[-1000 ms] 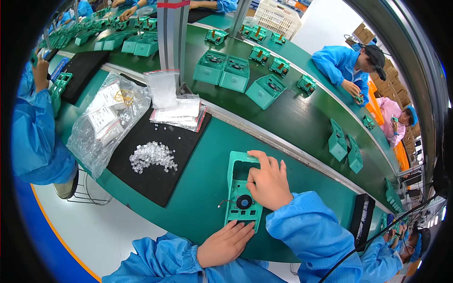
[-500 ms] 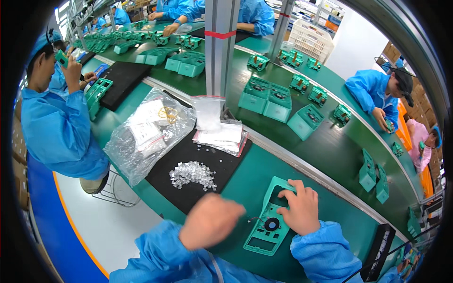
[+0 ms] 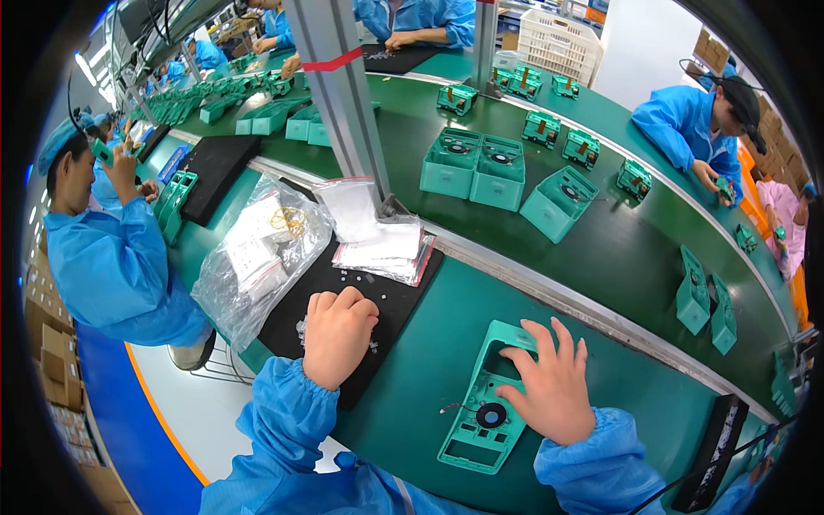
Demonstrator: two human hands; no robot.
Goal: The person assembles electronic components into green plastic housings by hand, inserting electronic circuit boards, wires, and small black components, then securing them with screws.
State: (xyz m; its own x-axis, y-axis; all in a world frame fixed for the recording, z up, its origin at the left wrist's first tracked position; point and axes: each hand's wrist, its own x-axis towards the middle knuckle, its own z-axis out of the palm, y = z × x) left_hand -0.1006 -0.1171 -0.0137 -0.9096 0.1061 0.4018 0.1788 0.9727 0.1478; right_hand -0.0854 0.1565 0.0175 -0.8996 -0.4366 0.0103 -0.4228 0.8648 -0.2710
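Observation:
My left hand (image 3: 341,336) is over the black mat (image 3: 406,302), fingers curled down onto a pile of small clear pieces (image 3: 301,330). It covers most of the pile, and its fingertips are hidden, so what they pinch does not show. On the green table lies a long green plastic housing (image 3: 481,435) with two rectangular openings. A round black speaker (image 3: 491,415) sits in it, its thin wires trailing off the left edge. My right hand (image 3: 554,390) lies across the housing's right side, fingers spread, the thumb and one fingertip near the upper opening.
A clear plastic bag (image 3: 225,287) with white packets and zip bags (image 3: 384,249) lie beyond the pile. A metal post (image 3: 339,103) rises behind them. Green housings (image 3: 451,176) stand on the belt past the metal rail. A black strip (image 3: 712,451) lies at right. Co-workers sit around.
My left hand has moved left and away from me, from beside the housing onto the pile of clear pieces. The right hand's fingers have spread. The whole view has shifted and tilted slightly.

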